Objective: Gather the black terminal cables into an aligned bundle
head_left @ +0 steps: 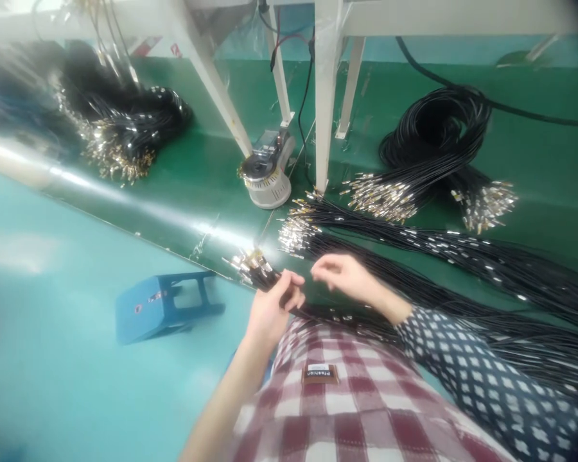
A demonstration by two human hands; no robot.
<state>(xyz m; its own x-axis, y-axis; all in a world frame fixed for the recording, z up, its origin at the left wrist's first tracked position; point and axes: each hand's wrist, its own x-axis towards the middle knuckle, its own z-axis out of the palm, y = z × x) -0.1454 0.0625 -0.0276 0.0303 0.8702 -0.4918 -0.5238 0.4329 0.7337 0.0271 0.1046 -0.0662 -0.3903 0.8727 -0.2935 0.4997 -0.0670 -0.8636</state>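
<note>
A worker's left hand [272, 308] closes around a slim bundle of black cables [268, 278] at the near edge of a glossy green work surface [197, 186], fingers curled over and the bare forearm reaching up from below. The bundle's silvery and brass-coloured tips [251, 262] fan out beyond the fist, pointing away and to the left. The right hand [343, 276] hangs just to the right, apart from the left, its wrist bent and its fingers bent inward toward the thumb; whether anything is pinched there cannot be told. The right arm wears a dark sleeve [481, 372] printed with pale diamonds, above a burgundy-and-white checked garment [351, 404]. Long, thin, smooth strands of black cable [443, 282] stretch away to the right, their shiny ends gathered near the hands. Behind them sits a thick, rounded coil [438, 138] with bristling metal tips, while a squat, round, pale device [268, 189] stands beside white table legs [324, 96]. A blue plastic stool [142, 311] rests on the smooth turquoise floor [67, 276] at left.
</note>
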